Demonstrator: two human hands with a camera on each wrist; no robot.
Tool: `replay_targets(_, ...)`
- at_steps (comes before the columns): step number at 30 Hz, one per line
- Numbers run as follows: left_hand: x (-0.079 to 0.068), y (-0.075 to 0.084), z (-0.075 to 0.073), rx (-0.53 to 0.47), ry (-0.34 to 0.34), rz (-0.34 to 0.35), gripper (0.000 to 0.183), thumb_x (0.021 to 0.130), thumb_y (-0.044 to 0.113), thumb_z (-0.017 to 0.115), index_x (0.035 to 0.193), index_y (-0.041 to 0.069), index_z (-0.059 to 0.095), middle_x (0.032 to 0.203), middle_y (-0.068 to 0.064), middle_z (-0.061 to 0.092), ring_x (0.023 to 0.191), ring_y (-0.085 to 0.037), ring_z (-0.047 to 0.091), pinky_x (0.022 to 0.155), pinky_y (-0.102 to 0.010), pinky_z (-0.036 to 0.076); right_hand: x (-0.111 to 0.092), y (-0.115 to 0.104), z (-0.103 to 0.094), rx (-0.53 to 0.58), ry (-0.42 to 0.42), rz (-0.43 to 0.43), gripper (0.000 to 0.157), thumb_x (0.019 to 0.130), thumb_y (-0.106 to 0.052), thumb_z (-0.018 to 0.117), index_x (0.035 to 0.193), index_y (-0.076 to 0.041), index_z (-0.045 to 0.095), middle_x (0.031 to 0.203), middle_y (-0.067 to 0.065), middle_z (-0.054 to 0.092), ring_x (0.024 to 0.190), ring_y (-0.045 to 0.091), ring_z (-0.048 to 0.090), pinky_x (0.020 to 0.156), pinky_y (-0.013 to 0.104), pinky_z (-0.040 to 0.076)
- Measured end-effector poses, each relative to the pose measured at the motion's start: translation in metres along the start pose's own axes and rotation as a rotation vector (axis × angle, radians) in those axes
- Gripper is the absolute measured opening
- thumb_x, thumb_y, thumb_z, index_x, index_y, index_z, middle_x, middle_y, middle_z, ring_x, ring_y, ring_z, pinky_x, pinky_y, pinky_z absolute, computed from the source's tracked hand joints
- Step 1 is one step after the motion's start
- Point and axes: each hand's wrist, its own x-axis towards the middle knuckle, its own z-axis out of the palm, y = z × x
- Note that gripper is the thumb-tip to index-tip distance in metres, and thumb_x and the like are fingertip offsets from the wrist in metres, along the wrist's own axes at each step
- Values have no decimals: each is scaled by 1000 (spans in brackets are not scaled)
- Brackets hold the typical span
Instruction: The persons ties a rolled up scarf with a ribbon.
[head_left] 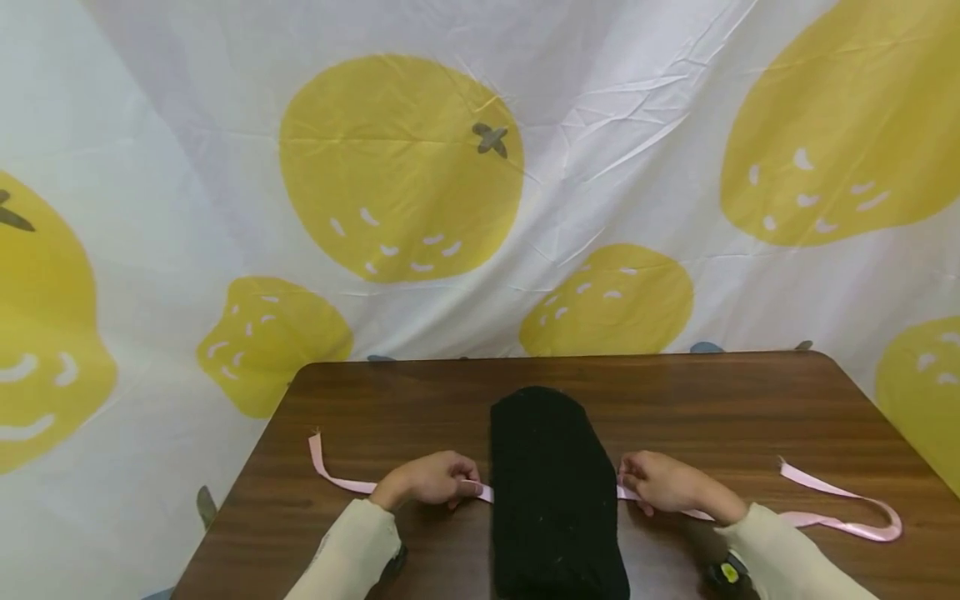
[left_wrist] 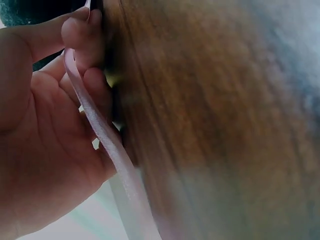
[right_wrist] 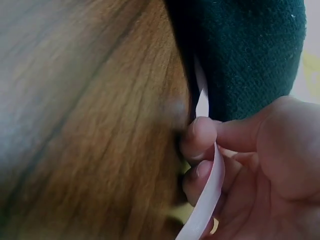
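A long black fabric bundle (head_left: 555, 492) with a rounded far end lies lengthwise on the table. The pink ribbon (head_left: 836, 525) runs crosswise under it and comes out on both sides. Just left of the bundle, my left hand (head_left: 431, 479) pinches the ribbon between thumb and finger. On the opposite side my right hand (head_left: 663, 482) pinches it the same way, close to the cloth. In the right wrist view the ribbon (right_wrist: 202, 102) goes from the fingertips in beneath the knitted-looking dark fabric (right_wrist: 245, 55). The ribbon's middle is hidden by the bundle.
The brown wood-grain table (head_left: 420, 400) has rounded far corners. One ribbon tail (head_left: 318, 454) bends away at the left, the other curls back on the right. A white curtain (head_left: 600, 192) with yellow fruit prints hangs behind the table.
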Motion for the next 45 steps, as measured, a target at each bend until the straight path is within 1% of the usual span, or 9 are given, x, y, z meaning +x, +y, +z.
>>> replay_targets(6,1,2,3,8,39,5,18,96,19,64,81,10,65,61,9,47,57,-5,44,55,-22,35,1,0,1,54,4,35,15,98,-3,50,86,-5,58,54,-5,50,48,7,46,46,20,35)
replay_targets(11,-2,1,-2,12,31,0,20,96,20,64,77,11,65,65,9,47,60,-6,43,57,-22,36,1,0,-4,124,-34,-8,17,96,-4,53,81,-1,60,59,-7,47,49,4,42,46,19,33)
replay_targets(15,-5,2,-5,-79,3,-22,21,96,18,64,77,8,65,62,8,46,55,-6,41,54,-23,35,1,3,-11,120,-80,-79,22,94,-2,55,72,2,59,62,-9,45,51,1,36,48,18,30)
replay_targets(20,-8,3,-6,-196,-13,-63,21,95,16,65,80,0,66,56,7,41,49,-7,35,49,-23,31,1,10,-16,202,-174,-143,20,91,0,58,72,8,58,71,-8,52,59,1,39,55,19,32)
replay_targets(24,-8,3,-6,-215,-4,-70,22,94,15,64,80,-1,65,56,7,42,49,-7,35,48,-23,30,1,13,-19,226,-200,-101,24,90,-4,62,72,10,55,67,-9,46,57,1,35,53,19,30)
replay_targets(30,-7,1,-6,-226,10,-68,24,95,16,64,79,-1,65,55,7,41,49,-8,35,49,-24,30,-1,14,-22,259,-207,-59,37,90,-10,67,70,14,48,63,-11,42,61,1,45,54,19,33)
replay_targets(36,-7,1,-7,-234,22,-66,26,95,18,63,80,-4,64,55,8,39,48,-7,34,49,-24,30,-2,14,-26,276,-252,-42,43,93,-18,67,68,9,45,56,-12,32,51,2,28,48,21,24)
replay_targets(41,-7,-1,-7,-231,16,-61,28,95,20,64,81,-3,64,54,9,38,47,-6,33,47,-23,29,-2,16,-26,281,-279,-97,39,96,-16,62,69,8,49,60,-10,40,52,0,31,48,20,25)
replay_targets(45,-8,-3,-8,-236,12,-50,30,95,23,64,81,-4,63,53,9,38,47,-5,32,47,-22,29,-1,17,-25,307,-263,-136,30,98,-11,57,76,8,61,60,-10,42,51,-1,31,47,19,25)
